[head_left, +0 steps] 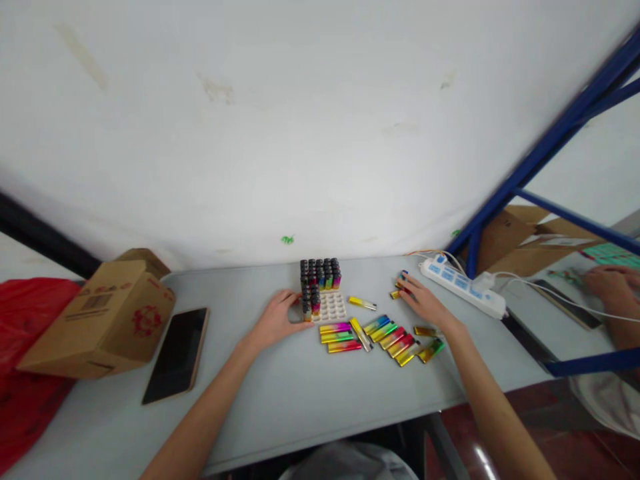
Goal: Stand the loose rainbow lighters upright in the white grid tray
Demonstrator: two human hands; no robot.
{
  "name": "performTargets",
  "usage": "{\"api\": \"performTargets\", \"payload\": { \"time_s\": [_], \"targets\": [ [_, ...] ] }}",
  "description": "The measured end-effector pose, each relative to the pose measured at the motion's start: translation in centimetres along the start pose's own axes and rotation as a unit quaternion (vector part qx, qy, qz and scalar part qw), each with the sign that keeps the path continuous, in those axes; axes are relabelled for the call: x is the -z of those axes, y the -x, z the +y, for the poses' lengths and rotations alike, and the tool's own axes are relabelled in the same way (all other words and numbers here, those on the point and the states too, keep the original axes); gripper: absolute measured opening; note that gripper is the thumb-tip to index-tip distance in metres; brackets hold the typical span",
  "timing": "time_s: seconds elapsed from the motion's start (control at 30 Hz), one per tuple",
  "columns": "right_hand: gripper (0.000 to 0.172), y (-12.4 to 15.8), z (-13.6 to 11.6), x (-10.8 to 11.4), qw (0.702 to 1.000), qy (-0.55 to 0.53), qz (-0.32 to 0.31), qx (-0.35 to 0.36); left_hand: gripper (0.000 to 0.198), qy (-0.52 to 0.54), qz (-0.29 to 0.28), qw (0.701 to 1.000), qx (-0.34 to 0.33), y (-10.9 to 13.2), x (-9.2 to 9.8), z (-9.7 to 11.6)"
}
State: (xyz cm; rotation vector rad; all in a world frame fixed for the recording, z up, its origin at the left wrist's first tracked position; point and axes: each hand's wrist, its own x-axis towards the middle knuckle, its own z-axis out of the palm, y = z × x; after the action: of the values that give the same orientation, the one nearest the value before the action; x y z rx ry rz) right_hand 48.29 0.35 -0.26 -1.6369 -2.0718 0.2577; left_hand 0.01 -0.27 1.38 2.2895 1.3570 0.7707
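Lighters [401, 288] lay under the right hand [425, 303] at the table's [280, 393] far right, its fingers curled down over them (whether they gripped one, I cannot tell). The tray [330, 307] stood to their left, touched by the left hand [277, 319], fingers loosely spread, holding nothing. More loose lighters [385, 333] lay between, long axes slanted.

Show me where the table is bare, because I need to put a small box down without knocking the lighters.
Bare tabletop lies near the front edge, between the phone and the loose lighters. A smaller strip runs behind the tray, toward the wall. It is crowded from the left hand at the tray across to the right hand and the power strip.
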Motion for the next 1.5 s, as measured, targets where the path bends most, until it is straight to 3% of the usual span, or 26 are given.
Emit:
{"api": "performTargets", "payload": {
  "time_s": [0.17,0.3,0.43,0.6,0.73,0.87,1.03,1.23,1.5],
  "targets": [
    [0.042,2.3,-3.7,-0.7,0.999,-0.011,0.032,-0.003,0.065,0.013,0.010,1.000,-0.008,0.0,-0.3,-0.3],
    [0.044,4.3,-6.0,0.9,0.998,-0.040,0.043,-0.003,0.066,0.010,0.008,1.000,-0.008,0.0,-0.3,-0.5],
    [0.052,8.2,-5.5,2.2,0.995,-0.007,0.095,-0.033,0.064,0.006,0.006,1.000,-0.008,-0.1,-0.2,-0.6],
    [0.068,13.1,-5.3,-0.7,0.992,0.048,0.066,-0.094,0.066,0.004,0.004,1.000,-0.006,-0.2,-0.2,-0.7],
    [0.067,12.4,-7.3,-3.6,0.991,0.038,0.080,-0.103,0.066,0.001,0.008,1.000,-0.005,-0.1,-0.3,-0.7],
    [0.064,9.9,-9.0,-4.5,0.993,-0.003,0.074,-0.089,0.066,0.003,0.007,1.000,-0.006,-0.1,-0.2,-0.7],
    [0.058,8.8,-9.2,-2.7,0.988,-0.071,0.099,-0.096,0.067,-0.008,0.001,1.000,-0.009,-0.1,-0.3,-0.7],
    [0.053,10.0,-6.9,0.9,0.985,-0.054,0.137,-0.086,0.068,0.003,0.006,1.000,-0.009,-0.1,-0.3,-0.7],
    [0.066,12.5,-6.9,-0.3,0.972,-0.017,0.119,-0.202,0.069,-0.017,-0.002,1.000,-0.008,-0.1,-0.4,-0.9]
  ]
}}
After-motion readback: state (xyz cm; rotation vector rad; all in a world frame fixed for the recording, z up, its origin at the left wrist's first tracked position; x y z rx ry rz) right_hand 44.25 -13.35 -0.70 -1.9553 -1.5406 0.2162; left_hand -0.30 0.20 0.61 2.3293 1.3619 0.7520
